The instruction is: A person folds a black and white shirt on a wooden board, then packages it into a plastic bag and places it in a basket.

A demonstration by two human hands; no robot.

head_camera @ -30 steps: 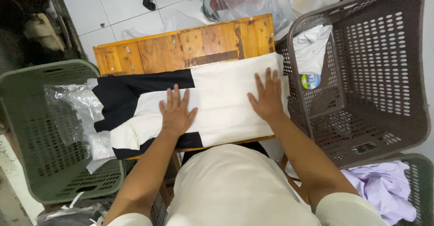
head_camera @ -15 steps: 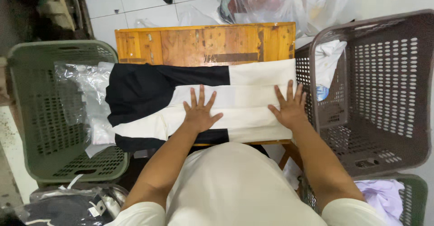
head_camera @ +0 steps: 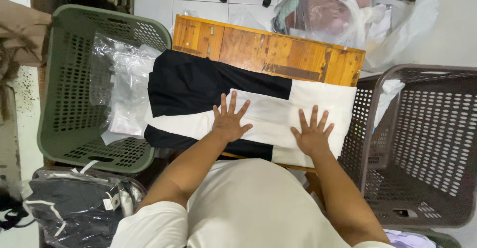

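We've got the folded black-and-white garment (head_camera: 248, 111) lying on the wooden table (head_camera: 278, 52), left hand (head_camera: 229, 123) and right hand (head_camera: 312, 135) pressed flat on it, fingers spread, gripping nothing, so even outward pressure looks best for flattening creases.

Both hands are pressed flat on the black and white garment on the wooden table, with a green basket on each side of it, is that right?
Not quite. Only the basket on the person's left is green; the one on the right is brown. The head view shows it. Left hand and right hand do lie flat on the garment on the table.
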